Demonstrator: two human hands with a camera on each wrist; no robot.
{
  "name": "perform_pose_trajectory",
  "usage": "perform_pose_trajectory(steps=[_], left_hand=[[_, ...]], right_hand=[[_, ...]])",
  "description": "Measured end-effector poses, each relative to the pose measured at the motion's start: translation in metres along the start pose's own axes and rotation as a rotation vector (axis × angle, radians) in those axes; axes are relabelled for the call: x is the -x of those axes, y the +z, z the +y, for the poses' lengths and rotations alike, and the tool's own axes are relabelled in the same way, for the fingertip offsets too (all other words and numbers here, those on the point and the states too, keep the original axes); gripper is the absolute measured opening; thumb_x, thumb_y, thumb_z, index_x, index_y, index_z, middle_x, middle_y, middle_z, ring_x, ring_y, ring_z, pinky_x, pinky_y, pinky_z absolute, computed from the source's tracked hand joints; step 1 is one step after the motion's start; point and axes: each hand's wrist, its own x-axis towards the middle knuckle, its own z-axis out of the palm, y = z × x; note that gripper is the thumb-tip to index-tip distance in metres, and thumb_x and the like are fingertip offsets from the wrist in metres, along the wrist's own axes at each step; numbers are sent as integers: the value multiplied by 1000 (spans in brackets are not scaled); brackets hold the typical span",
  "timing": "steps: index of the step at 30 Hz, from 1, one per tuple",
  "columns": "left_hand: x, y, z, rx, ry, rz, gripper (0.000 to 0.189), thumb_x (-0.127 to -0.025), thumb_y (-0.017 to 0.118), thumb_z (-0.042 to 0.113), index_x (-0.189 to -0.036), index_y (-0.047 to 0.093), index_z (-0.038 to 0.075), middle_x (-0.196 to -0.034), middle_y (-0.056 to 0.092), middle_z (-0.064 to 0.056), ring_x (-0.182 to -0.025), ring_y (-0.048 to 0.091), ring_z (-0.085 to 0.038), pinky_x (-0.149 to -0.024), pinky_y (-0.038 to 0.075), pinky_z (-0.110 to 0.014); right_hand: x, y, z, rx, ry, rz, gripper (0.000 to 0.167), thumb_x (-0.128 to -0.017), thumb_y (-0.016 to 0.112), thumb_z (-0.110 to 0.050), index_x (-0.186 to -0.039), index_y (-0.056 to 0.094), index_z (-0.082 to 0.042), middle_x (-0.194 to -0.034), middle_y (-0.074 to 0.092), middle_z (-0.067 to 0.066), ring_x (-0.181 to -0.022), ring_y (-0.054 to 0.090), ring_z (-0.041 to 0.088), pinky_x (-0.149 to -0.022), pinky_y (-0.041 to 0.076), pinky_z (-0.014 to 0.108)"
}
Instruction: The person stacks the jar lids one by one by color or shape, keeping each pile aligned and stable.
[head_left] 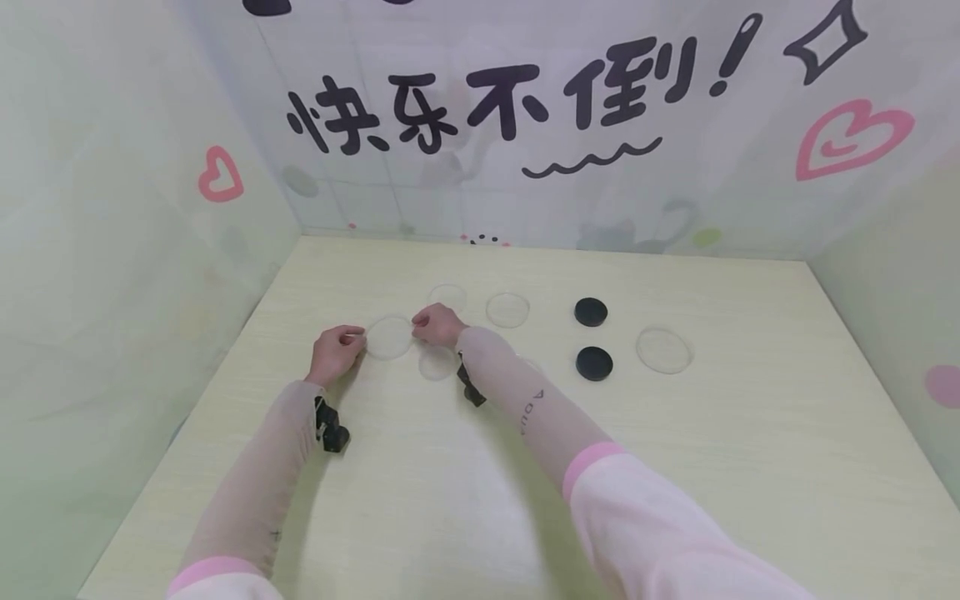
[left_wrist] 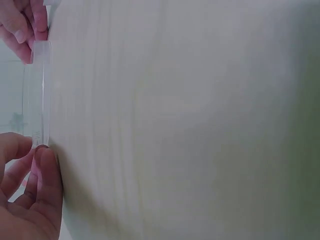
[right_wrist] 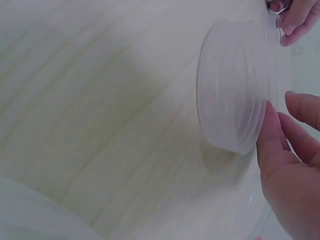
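A clear, shallow petri dish (head_left: 388,338) lies between my two hands, close over the pale table. My left hand (head_left: 335,352) pinches its left rim between thumb and fingers; the left wrist view shows the grip edge-on. At the opposite rim my right hand (head_left: 438,324) holds it, with thumb and forefinger on either side of the edge in the right wrist view. A second clear dish (right_wrist: 227,90) with a stepped wall stands right beside the right fingers and partly covers the held one there. Behind the right hand sits another clear dish (head_left: 447,292).
Farther right are a clear dish (head_left: 507,309), two black round discs, one (head_left: 591,312) behind the other (head_left: 594,363), and a clear dish (head_left: 663,350). My right forearm mostly hides one more clear rim (head_left: 531,363). Fabric walls enclose the table (head_left: 735,467) at back and sides.
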Motion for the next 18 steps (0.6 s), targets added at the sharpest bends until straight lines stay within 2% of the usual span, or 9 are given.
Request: perform_pose_trajectory(steps=[1,2,4,5,7,9,10,13,18], left_hand=[[0,0,0,4,-4,3,34,-90,47,18,-118,53,1,-100,57,-18,-69,55,-15,-53,43,-17],[0,0,1,9,-8,5,34,-90,47,18,-118,53,1,-100,57,-17,-69,55,-16,-52,42,-16],[1,1,1,16,-7,11,34,-90,47,18,-118,53,1,-101,57,-18,-70,55,-16,-51,42,-15],[1,1,1,19,-7,15,33,-90,47,18,-118,53,1,-101,57,-18,-71,55,-16,-52,41,-15],[2,1,2,24,-8,25,33,-90,48,18,-118,54,2,-102,57,-17,-74,55,-18,-53,42,-15],[2,2,2,25,-7,33,33,-90,48,18,-118,54,2,-103,58,-18,-77,55,-19,-55,42,-17],[2,2,2,25,-9,37,32,-90,48,18,-118,54,3,-104,58,-17,-79,55,-20,-57,42,-17],[1,3,2,26,-15,57,31,-89,49,17,-116,56,4,-103,59,-16,-83,56,-21,-59,41,-18],[0,4,1,59,-17,86,30,-88,50,15,-115,57,3,-99,62,-17,-76,59,-17,-59,41,-15]], right_hand=[[-3,1,1,7,28,-13,34,-80,65,-23,-112,61,-13,-101,62,-2,-84,58,10,-72,46,21],[-6,3,3,21,27,1,34,-80,65,-22,-112,61,-11,-101,62,0,-84,58,11,-72,46,22],[-8,6,6,42,-10,35,33,-78,65,-18,-109,62,-7,-97,63,3,-81,58,13,-68,46,23],[-8,6,6,41,-6,35,33,-78,65,-19,-109,62,-8,-99,63,2,-84,58,12,-70,45,23],[-4,3,3,17,15,7,33,-80,65,-25,-111,62,-13,-105,62,-1,-91,56,11,-77,44,23],[-4,2,5,-2,-15,24,32,-78,67,-24,-107,64,-12,-101,63,-1,-89,57,11,-74,44,22],[-3,1,4,-13,9,9,32,-79,66,-26,-108,63,-13,-104,62,-2,-92,56,11,-77,44,22],[-4,0,6,-49,3,9,31,-77,68,-26,-105,65,-14,-101,63,-3,-90,57,10,-75,44,21],[-4,2,6,-81,21,3,29,-79,66,-27,-105,64,-16,-102,63,-4,-91,56,9,-79,43,22]])
